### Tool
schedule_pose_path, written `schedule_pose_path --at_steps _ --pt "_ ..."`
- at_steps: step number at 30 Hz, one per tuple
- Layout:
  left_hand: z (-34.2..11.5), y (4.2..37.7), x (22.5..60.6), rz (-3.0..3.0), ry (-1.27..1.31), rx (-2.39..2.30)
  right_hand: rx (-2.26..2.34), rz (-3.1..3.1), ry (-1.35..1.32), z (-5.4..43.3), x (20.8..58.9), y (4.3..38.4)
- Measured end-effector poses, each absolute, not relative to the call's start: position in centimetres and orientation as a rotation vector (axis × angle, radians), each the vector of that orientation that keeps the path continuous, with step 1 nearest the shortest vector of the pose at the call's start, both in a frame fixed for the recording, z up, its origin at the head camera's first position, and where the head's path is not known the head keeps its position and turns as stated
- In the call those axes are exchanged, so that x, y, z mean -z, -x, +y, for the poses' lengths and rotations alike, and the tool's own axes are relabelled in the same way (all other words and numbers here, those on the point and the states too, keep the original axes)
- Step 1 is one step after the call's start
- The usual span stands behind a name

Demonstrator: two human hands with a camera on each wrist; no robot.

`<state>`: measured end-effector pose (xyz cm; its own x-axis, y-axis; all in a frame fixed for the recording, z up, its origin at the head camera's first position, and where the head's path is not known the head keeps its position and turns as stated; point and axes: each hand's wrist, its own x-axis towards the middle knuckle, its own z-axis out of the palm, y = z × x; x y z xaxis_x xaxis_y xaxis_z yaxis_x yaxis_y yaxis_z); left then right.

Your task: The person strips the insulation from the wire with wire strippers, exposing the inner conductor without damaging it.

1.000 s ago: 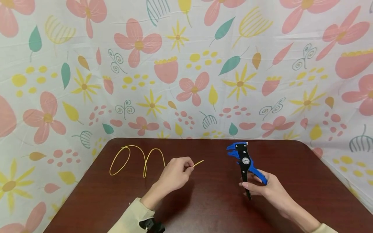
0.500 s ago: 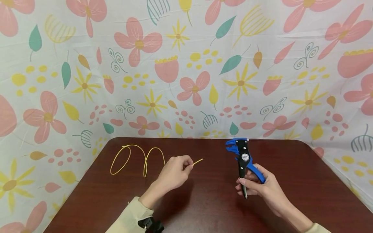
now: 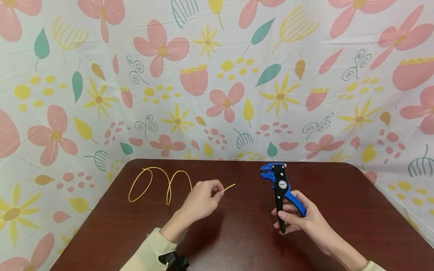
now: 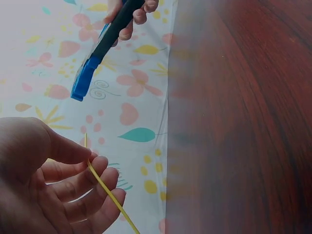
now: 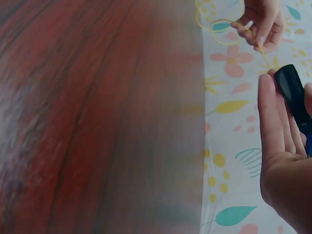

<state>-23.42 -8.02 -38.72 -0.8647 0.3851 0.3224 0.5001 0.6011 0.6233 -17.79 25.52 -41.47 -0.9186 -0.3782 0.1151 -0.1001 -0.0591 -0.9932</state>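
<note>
My left hand (image 3: 202, 199) pinches a thin yellow wire (image 3: 183, 172) between thumb and fingers; a short straight end pokes out to the right. Behind the hand, the rest of the wire trails leftward in loose loops. My right hand (image 3: 310, 222) grips a blue and black wire stripper (image 3: 282, 184) by its handles, nose up and jaws facing left. A gap separates the tool from the wire end. In the left wrist view the blue nose of the stripper (image 4: 87, 78) is above the wire tip (image 4: 86, 140). The right wrist view shows the black handle (image 5: 291, 90) across my fingers.
Both hands are over a dark red-brown wooden table (image 3: 244, 241). A white cloth (image 3: 217, 45) printed with flowers and leaves hangs behind it and along the sides. A black strap (image 3: 173, 260) is around the left wrist, below a beige sleeve (image 3: 150, 248).
My right hand has shifted slightly left with the wire stripper, which now stands more upright. My left hand stays nearly still, pinching the wire.
</note>
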Motion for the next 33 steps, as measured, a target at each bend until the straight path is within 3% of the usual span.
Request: schedule_pose_path --at_steps 14,23,33 --pt "-8.5 23.6 38.3 -2.636 0.763 1.119 2.014 1.883 0.683 24.9 41.1 18.1" --pt "-8.8 23.8 38.2 -2.602 0.772 1.170 2.035 1.875 0.446 23.8 40.7 18.1" --pt "-8.8 23.4 37.9 -2.618 0.764 1.168 1.969 1.999 0.581 23.5 40.7 18.3"
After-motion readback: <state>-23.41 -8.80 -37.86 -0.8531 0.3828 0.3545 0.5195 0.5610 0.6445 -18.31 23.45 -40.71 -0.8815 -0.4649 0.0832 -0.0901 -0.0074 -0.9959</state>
